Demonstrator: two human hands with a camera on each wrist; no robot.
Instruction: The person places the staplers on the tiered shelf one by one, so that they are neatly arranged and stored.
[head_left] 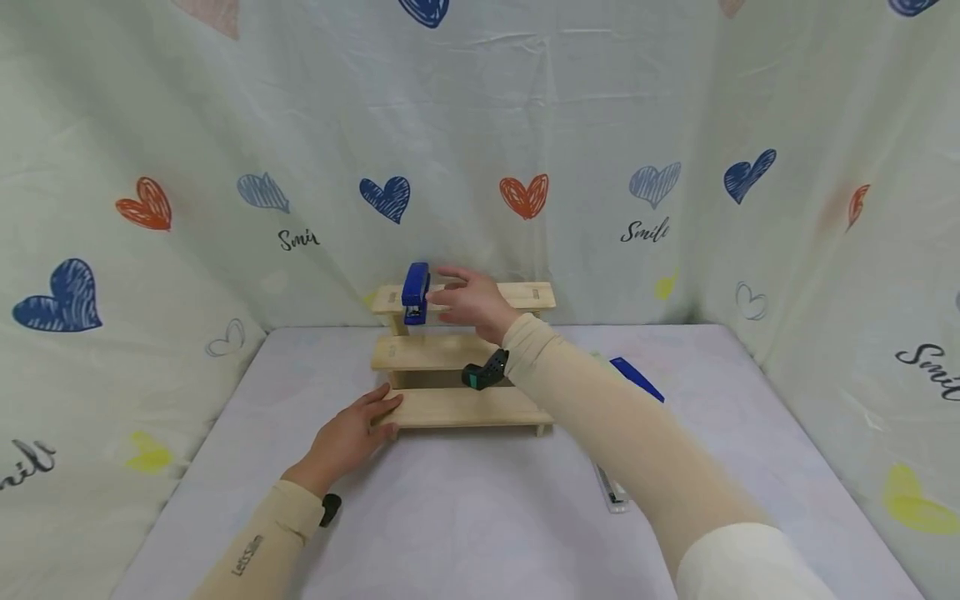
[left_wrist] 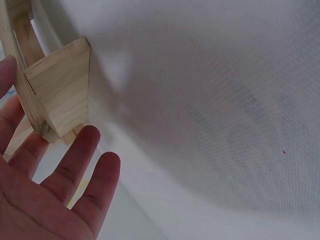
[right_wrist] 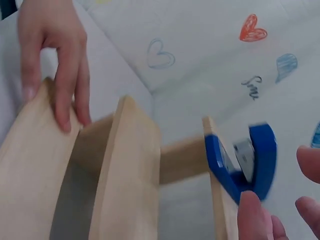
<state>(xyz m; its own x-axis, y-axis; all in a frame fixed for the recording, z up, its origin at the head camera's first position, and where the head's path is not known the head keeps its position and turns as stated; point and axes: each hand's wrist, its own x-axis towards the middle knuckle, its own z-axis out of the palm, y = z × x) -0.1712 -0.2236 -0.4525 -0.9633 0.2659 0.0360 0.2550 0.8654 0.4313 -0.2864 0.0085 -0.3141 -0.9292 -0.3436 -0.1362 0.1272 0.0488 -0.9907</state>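
Note:
A blue stapler (head_left: pixel 416 293) stands on the left part of the top tier of a three-tier wooden stand (head_left: pixel 468 407). Just to its right is my right hand (head_left: pixel 474 304), fingers spread and not wrapped round it. In the right wrist view the thumb (right_wrist: pixel 252 217) overlaps the stapler's near end; whether they touch I cannot tell. My left hand (head_left: pixel 351 437) rests its fingers on the left end of the lowest tier. In the left wrist view that hand's fingers (left_wrist: pixel 95 195) are loosely extended beside the stand's wooden side.
A blue object (head_left: pixel 637 379) lies on the table right of the stand, partly behind my right arm. Nearer the front, a narrow clear-and-metal item (head_left: pixel 613 493) is partly covered by the sleeve. A heart-printed curtain (head_left: pixel 480 125) hangs behind the white table (head_left: pixel 465 517).

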